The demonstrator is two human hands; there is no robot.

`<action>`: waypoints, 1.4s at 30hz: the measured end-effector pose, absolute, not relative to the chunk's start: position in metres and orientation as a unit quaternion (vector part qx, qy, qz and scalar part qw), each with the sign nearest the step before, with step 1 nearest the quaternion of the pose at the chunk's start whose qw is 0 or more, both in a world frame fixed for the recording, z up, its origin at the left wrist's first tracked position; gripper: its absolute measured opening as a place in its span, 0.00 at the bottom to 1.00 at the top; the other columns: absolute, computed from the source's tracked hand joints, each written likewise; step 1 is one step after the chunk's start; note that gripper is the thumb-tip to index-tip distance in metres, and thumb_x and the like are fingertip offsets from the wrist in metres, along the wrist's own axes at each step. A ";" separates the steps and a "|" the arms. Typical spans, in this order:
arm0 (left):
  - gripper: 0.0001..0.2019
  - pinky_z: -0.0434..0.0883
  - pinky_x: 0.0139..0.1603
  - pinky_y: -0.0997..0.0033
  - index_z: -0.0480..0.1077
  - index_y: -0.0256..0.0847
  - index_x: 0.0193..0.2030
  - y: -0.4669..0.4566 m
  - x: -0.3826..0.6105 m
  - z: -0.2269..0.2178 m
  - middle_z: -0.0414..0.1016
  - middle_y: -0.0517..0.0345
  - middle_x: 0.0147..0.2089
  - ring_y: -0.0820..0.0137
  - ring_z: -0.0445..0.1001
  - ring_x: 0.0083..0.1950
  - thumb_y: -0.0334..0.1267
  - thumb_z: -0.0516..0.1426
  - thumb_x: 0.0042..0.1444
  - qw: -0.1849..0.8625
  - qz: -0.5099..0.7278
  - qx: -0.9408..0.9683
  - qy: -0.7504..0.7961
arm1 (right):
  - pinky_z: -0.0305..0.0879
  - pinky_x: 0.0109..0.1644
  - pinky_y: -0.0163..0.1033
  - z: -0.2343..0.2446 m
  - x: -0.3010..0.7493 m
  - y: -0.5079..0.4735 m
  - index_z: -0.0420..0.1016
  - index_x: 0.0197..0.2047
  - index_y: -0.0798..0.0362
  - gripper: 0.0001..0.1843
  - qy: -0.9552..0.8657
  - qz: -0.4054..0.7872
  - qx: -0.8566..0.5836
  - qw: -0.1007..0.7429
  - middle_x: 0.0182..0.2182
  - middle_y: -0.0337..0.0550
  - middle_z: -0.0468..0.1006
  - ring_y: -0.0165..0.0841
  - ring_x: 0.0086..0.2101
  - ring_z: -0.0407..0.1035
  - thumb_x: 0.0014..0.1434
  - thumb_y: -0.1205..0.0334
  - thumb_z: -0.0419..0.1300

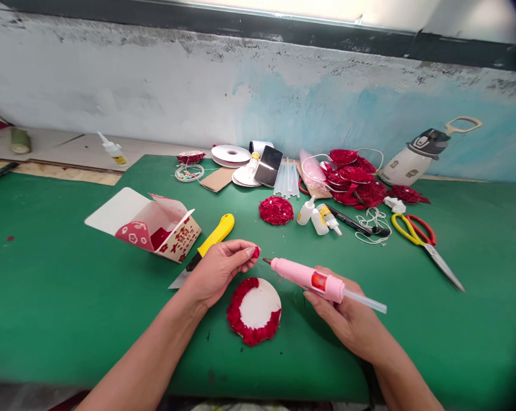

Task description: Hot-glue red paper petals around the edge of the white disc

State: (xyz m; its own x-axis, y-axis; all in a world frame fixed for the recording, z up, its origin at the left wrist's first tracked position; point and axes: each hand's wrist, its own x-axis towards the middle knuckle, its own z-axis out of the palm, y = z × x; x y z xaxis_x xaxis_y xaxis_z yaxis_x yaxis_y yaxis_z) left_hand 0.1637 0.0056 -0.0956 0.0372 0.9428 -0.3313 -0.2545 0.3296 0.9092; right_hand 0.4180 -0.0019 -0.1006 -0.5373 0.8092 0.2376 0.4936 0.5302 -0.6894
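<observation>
Open box [182, 238], red material [159, 237] inside, left hand [218, 269] pinching red scrap [257, 252], covering part of knife [217, 233], right hand [347, 311] gripping glue gun [301, 274]

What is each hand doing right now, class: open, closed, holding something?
Left hand: closed, pinching a small red piece at the fingertips.
Right hand: closed around a pink glue gun.

The head view looks forward and down, close over a green table [82, 314].
</observation>
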 end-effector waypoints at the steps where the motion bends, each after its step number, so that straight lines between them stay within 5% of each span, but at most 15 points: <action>1: 0.10 0.63 0.33 0.76 0.78 0.37 0.33 0.005 0.162 -0.096 0.72 0.58 0.30 0.75 0.66 0.32 0.42 0.65 0.49 0.631 0.469 0.344 0.512 | 0.66 0.37 0.37 -0.099 0.419 -0.001 0.70 0.36 0.51 0.09 -0.829 0.284 -0.394 0.276 0.33 0.44 0.75 0.36 0.33 0.69 0.66 0.58 0.53; 5: 0.10 0.62 0.35 0.75 0.79 0.38 0.35 0.003 0.159 -0.098 0.73 0.57 0.33 0.74 0.65 0.34 0.43 0.65 0.50 0.594 0.454 0.397 0.533 | 0.64 0.32 0.36 -0.089 0.421 0.000 0.68 0.30 0.52 0.15 -0.799 0.344 -0.408 0.276 0.27 0.41 0.71 0.32 0.28 0.65 0.66 0.54 0.52; 13: 0.10 0.63 0.35 0.74 0.81 0.39 0.35 -0.004 0.165 -0.094 0.74 0.57 0.34 0.72 0.66 0.34 0.43 0.64 0.51 0.507 0.400 0.503 0.575 | 0.58 0.27 0.34 -0.084 0.434 0.007 0.70 0.33 0.52 0.17 -0.761 0.473 -0.409 0.176 0.25 0.37 0.65 0.29 0.25 0.58 0.66 0.50 0.51; 19: 0.10 0.65 0.34 0.74 0.79 0.38 0.35 -0.004 0.171 -0.097 0.76 0.55 0.34 0.70 0.70 0.35 0.42 0.63 0.51 0.461 0.382 0.542 0.590 | 0.45 0.21 0.32 -0.085 0.436 0.010 0.56 0.24 0.51 0.19 -0.765 0.501 -0.390 0.110 0.21 0.33 0.53 0.26 0.22 0.47 0.66 0.54 0.50; 42: 0.07 0.67 0.34 0.73 0.80 0.39 0.34 -0.010 0.176 -0.103 0.75 0.55 0.34 0.70 0.72 0.35 0.38 0.62 0.52 0.441 0.395 0.554 0.586 | 0.45 0.25 0.34 -0.094 0.418 0.010 0.54 0.26 0.51 0.19 -0.777 0.479 -0.392 0.112 0.23 0.33 0.51 0.27 0.24 0.47 0.66 0.51 0.48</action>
State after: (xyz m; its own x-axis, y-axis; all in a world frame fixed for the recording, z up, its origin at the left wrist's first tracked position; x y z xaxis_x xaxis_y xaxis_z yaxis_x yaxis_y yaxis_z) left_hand 0.1761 -0.0098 -0.1029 0.0025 0.9968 -0.0794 0.3003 0.0750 0.9509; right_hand 0.4178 0.0099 -0.0939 -0.6673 0.7171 -0.2013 0.5020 0.2334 -0.8328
